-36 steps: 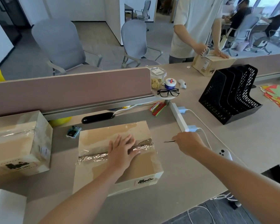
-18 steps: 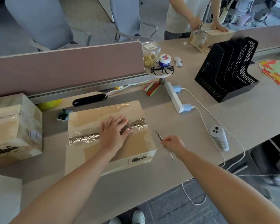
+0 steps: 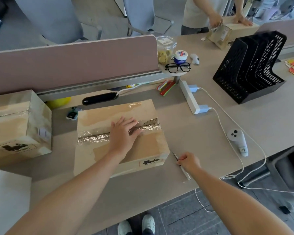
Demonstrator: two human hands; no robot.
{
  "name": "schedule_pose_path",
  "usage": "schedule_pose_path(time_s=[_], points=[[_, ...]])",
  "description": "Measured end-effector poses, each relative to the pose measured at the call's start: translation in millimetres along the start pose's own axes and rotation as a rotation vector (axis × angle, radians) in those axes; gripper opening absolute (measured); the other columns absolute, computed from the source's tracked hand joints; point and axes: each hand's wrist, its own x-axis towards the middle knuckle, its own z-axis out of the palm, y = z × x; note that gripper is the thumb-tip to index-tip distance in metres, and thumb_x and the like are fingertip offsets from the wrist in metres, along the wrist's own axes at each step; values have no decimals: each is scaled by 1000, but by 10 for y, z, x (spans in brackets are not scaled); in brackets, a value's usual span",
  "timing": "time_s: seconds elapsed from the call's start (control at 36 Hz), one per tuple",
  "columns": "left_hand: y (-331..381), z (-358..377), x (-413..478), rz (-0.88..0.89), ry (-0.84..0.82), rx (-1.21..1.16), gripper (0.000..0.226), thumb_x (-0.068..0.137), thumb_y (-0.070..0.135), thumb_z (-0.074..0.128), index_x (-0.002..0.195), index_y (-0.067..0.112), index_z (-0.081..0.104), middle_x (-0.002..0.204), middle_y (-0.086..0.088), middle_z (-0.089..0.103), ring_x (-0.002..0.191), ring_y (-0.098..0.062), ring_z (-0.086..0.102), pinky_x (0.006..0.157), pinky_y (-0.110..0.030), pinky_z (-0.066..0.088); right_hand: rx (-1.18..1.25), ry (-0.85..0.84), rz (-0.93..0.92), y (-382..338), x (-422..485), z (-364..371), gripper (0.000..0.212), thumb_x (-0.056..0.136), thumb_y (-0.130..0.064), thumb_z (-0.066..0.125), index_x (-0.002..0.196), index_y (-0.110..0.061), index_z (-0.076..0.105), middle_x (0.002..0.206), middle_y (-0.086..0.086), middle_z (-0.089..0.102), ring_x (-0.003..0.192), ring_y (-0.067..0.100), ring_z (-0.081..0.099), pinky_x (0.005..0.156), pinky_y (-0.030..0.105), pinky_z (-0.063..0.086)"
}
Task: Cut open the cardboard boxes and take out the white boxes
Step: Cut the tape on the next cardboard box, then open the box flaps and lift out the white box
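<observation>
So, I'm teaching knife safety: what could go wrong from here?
The left hand lies flat on the shiny taped seam of the brown cardboard box, so a cut along it could reach the fingers. The right hand's thin silver knife sits near the table edge and could drop.

Cardboard box (image 3: 98, 119) lies flat mid-desk, flaps closed, crinkled clear tape along top seam, black print on near side. Second cardboard box (image 3: 15, 126) at left, taller, taped shut too. White box (image 3: 7, 200) at near-left, partly in view. Slim cutter (image 3: 183, 168) sits just off centre box's near-right corner.
</observation>
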Motion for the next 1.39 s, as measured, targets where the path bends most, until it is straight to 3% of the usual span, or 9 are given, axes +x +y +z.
schedule_pose_path(time_s=[0.17,0.36,0.56,0.72,0.83,1.03,1.11,1.25,1.39], points=[[-6,-314,-167,-95,141,-372,22,96,15,59,111,25,73,123,15,63,117,16,49,94,3,30,-118,-5,-46,-23,-50,-27,19,80,-9,71,75,-18,55,80,0,60,77,20,54,56,27,37],[-354,-726,-388,-163,213,-236,28,95,8,57,110,25,74,115,16,68,111,-3,59,99,-23,45,-268,13,-167,-262,-117,-156,4,85,-13,57,89,-14,57,99,7,60,85,26,57,68,28,39],[-851,-895,-425,-442,168,-62,27,88,19,63,114,13,58,111,-5,63,105,-29,59,90,-44,49,-95,-12,-240,-1149,-268,-295,23,95,-15,44,79,-8,59,82,10,58,81,25,54,69,31,42],[-752,-1010,-475,-782,-77,-201,46,91,29,54,130,6,49,124,-11,60,96,-25,56,80,-34,44,29,-212,-136,-1694,-534,-339,21,99,-20,44,88,-5,54,88,13,57,81,26,54,72,34,50],[-653,-1088,-493,-803,-127,-284,35,79,38,68,93,6,62,88,-5,62,74,-18,55,62,-30,39,107,-305,-94,-1784,-654,-383,14,99,-11,44,87,-8,51,84,12,48,73,24,48,60,31,43],[-831,-1092,-504,-778,-63,-332,48,94,43,56,120,3,64,107,-12,71,96,-27,68,88,-36,53,144,-182,-120,-1786,-722,-307,6,95,-7,51,96,-3,55,75,11,41,62,19,38,56,30,32],[-653,-1174,-566,-743,4,-309,41,100,39,46,115,2,59,114,-11,63,106,-31,62,87,-33,47,250,-173,-132,-1797,-807,-324,26,95,-20,55,111,0,55,87,12,48,69,21,45,63,31,38],[-445,-1458,-605,-629,69,-239,62,96,63,25,71,10,48,67,-6,47,60,-16,47,57,-29,37,429,-155,-84,-1849,-953,-525,47,101,-49,31,103,-9,56,111,20,61,101,35,61,83,43,50],[-441,-1744,-707,-802,-113,-607,107,74,91,12,87,8,78,78,-10,72,74,-28,63,72,-35,46,555,-392,107,-1820,-1072,-823,94,88,-78,14,105,-1,64,104,20,69,92,33,64,73,38,51]])
